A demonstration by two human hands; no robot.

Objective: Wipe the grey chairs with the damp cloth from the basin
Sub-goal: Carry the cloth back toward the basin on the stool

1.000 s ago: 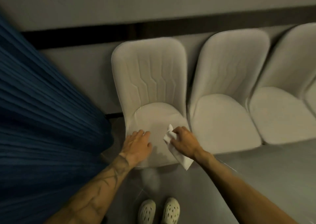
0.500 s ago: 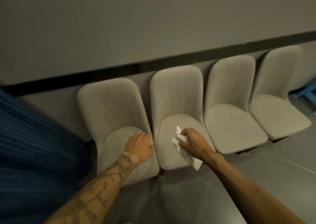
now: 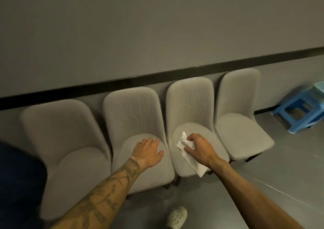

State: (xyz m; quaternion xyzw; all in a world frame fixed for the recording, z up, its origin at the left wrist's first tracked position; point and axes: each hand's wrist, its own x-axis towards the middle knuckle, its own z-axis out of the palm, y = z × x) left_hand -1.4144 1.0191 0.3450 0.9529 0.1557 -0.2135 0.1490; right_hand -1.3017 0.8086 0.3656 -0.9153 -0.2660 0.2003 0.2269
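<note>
Several grey upholstered chairs stand in a row against the wall. My right hand [image 3: 199, 148] grips a white cloth [image 3: 188, 151] over the seat of the third chair from the left [image 3: 190, 99]; the cloth's tail hangs past the seat's front edge. My left hand [image 3: 148, 151] lies flat, fingers spread, above the seat of the second chair [image 3: 133, 113]. The leftmost chair [image 3: 59, 132] and the rightmost chair [image 3: 240, 120] have nothing on them.
A blue plastic stool [image 3: 298, 112] stands on the grey floor at the right, with a pale green basin [image 3: 320, 87] on top at the frame edge. A dark blue curtain [image 3: 17, 176] fills the lower left. My light-coloured shoe [image 3: 176, 217] shows at the bottom.
The view has swung right along the row: both hands now sit one chair further right than half a second ago, and the stool with the basin has come into view.
</note>
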